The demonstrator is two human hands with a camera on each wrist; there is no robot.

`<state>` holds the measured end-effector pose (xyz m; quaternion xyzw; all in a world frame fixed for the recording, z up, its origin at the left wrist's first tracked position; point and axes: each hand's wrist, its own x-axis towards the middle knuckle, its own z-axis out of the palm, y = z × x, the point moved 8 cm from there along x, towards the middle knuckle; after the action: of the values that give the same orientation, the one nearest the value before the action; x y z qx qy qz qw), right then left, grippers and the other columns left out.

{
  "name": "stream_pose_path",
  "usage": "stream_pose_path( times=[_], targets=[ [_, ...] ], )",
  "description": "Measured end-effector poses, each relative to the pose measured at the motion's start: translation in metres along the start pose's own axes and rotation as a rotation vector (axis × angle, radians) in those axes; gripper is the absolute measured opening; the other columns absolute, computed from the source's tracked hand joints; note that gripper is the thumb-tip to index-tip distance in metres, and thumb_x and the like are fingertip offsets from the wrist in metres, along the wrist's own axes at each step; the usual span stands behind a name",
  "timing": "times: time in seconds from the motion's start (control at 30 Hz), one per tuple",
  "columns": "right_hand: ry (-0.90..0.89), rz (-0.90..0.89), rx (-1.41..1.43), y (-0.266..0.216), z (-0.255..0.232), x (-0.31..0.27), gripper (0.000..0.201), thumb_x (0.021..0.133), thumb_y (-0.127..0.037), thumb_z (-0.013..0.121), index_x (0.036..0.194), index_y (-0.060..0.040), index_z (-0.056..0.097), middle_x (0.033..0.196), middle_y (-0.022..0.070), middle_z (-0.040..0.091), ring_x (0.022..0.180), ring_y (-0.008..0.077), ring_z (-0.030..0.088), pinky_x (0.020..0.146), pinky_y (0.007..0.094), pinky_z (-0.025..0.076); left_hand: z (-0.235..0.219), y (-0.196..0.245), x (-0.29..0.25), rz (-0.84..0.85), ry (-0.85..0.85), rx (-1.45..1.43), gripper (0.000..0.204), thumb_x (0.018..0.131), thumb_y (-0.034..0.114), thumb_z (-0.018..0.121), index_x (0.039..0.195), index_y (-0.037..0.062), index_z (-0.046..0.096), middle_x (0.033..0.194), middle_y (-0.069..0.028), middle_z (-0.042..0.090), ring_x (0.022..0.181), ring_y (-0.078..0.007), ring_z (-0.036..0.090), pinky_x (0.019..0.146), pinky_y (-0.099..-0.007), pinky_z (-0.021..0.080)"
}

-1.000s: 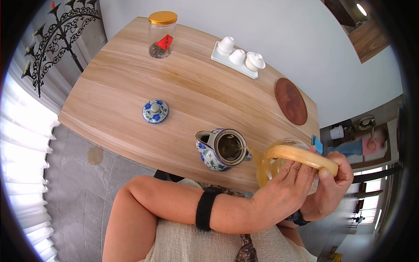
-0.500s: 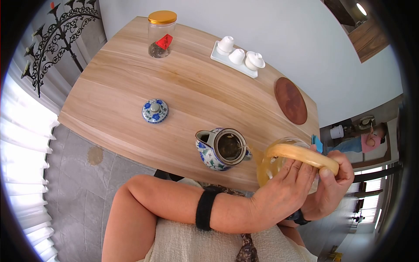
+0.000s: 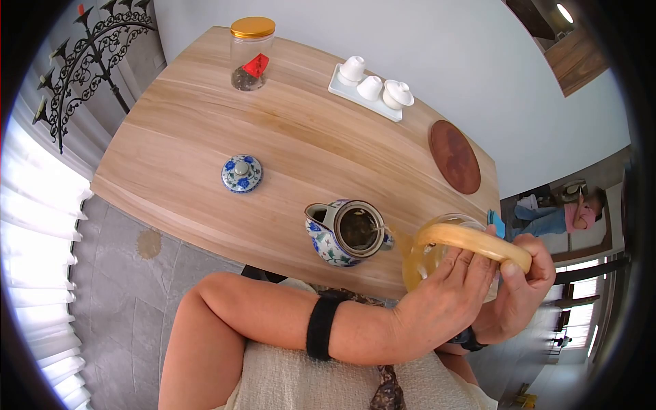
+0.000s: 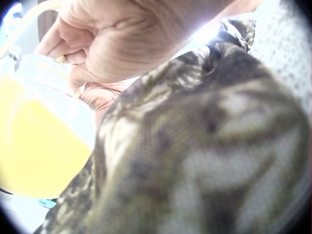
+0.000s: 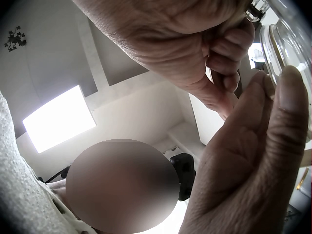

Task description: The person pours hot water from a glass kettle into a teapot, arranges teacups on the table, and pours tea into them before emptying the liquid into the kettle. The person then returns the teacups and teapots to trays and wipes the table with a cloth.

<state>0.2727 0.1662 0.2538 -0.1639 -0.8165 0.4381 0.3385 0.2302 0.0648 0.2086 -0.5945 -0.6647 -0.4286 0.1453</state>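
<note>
My right hand [image 3: 523,290] grips the pale curved handle [image 3: 475,244] of a tilted glass teapot [image 3: 427,239]. Yellow liquid [image 4: 36,146] lies slanted inside it in the left wrist view. From the spout a thin stream runs into a blue-and-white porcelain teapot [image 3: 348,236], which is uncovered and holds dark liquid. My left hand [image 3: 441,297] reaches under the handle. In the right wrist view its thumb [image 5: 290,95] lies against the glass, and its fingertips meet a small tan knob [image 5: 269,87] at the lid. The handle partly hides this contact in the head view.
The porcelain lid [image 3: 242,173] lies on the wooden table [image 3: 178,130]. Behind stand a gold-capped jar [image 3: 251,55], a white tray [image 3: 379,109] with white cups, and a round brown board [image 3: 454,157]. A person [image 3: 577,215] is in the background.
Both hands and the glass teapot stay nearly still while the stream continues. The background person has shifted slightly.
</note>
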Motion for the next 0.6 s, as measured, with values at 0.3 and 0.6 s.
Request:
stream_pose_path(
  times=[0.3, 0.6],
  targets=[
    [0.007, 0.013, 0.014, 0.0007, -0.0009, -0.0010, 0.030, 0.068, -0.016, 0.076, 0.074, 0.0005, 0.052, 0.069, -0.0008, 0.045, 0.065, 0.0071, 0.038, 0.060, 0.0209, 0.029, 0.0005, 0.0001, 0.0002, 0.006, -0.005, -0.007, 0.060, 0.071, 0.013, 0.051, 0.123, -0.0150, 0.044, 0.131, -0.0304, 0.043, 0.110, -0.0351, 0.056, 0.097, -0.0387, 0.045],
    [-0.006, 0.012, 0.012, 0.0026, -0.0009, -0.0003, 0.030, 0.069, -0.017, 0.076, 0.075, 0.0007, 0.052, 0.070, -0.0008, 0.045, 0.065, 0.0069, 0.039, 0.060, 0.0208, 0.029, 0.0004, -0.0010, 0.0010, 0.004, -0.005, -0.003, 0.059, 0.072, 0.013, 0.051, 0.124, -0.0149, 0.044, 0.131, -0.0304, 0.043, 0.112, -0.0352, 0.055, 0.097, -0.0394, 0.044]
  ],
)
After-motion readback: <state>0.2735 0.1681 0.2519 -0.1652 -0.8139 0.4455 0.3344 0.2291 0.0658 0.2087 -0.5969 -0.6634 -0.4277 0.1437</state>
